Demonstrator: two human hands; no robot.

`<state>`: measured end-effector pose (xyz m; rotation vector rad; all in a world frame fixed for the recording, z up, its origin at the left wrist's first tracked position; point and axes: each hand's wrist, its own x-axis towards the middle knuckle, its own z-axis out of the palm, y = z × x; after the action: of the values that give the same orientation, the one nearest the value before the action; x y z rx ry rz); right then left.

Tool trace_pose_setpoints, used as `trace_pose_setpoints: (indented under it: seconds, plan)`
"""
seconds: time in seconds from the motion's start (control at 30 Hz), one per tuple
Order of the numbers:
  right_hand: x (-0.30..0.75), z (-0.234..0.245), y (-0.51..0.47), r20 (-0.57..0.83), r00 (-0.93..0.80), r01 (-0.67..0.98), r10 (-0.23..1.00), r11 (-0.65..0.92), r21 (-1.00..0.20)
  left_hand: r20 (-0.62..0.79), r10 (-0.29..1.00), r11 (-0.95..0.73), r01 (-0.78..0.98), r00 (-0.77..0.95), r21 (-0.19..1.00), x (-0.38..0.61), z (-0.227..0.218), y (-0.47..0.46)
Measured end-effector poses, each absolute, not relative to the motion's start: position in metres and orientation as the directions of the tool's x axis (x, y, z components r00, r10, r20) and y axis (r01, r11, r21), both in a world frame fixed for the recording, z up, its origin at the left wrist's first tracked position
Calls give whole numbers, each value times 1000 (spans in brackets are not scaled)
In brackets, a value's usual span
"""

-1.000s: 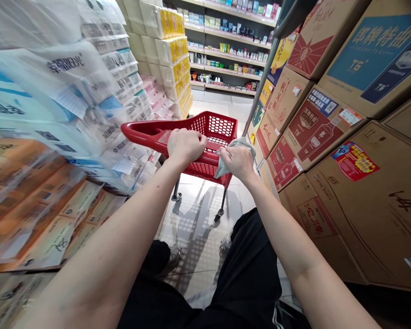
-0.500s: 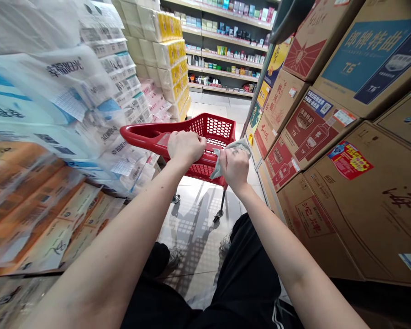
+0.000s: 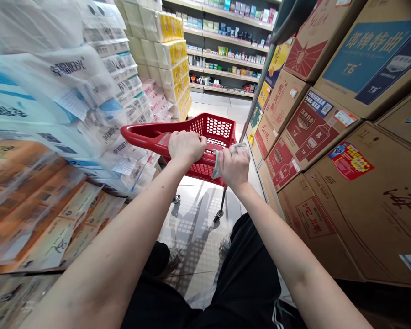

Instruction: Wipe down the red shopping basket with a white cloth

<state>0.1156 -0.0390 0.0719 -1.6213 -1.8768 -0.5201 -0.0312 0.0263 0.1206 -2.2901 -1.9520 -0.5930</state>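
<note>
A red plastic shopping cart (image 3: 219,130) stands in a narrow aisle in front of me. My left hand (image 3: 187,146) is closed around its red handle bar (image 3: 142,137). My right hand (image 3: 233,165) is closed on a grey-white cloth (image 3: 238,147) and presses it against the right end of the handle. The cart's basket looks empty from here. Its thin legs and wheels stand on the tiled floor (image 3: 195,228) above my dark trousers and shoes.
Wrapped tissue packs (image 3: 71,91) are stacked high on the left. Brown cardboard cartons (image 3: 345,151) wall the right side. Yellow packs (image 3: 173,50) and product shelves (image 3: 226,55) stand beyond the cart across an open strip of floor.
My right hand has slid the cloth slightly left along the handle and bunched it tighter. The left hand and the cart have stayed in place.
</note>
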Motion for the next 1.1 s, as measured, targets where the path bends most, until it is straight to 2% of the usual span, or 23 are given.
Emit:
trace_pose_setpoints:
  seconds: [0.13,0.3,0.57,0.9,1.1]
  plan:
    - [102,96,-34,556,-103,991,825,134,-14,336,935,-179,971,117,161,-30,122,26]
    - [90,103,-34,486,-67,996,871,89,-22,363,922,-179,979,132,99,-32,122,28]
    - [98,101,-33,486,-99,992,869,128,-25,347,928,-189,973,135,129,-32,122,28]
    - [113,92,-24,522,-154,984,839,179,3,293,939,-200,979,179,44,-29,127,27]
    - [119,90,-23,544,-172,980,821,199,9,182,950,-264,964,253,35,-40,135,36]
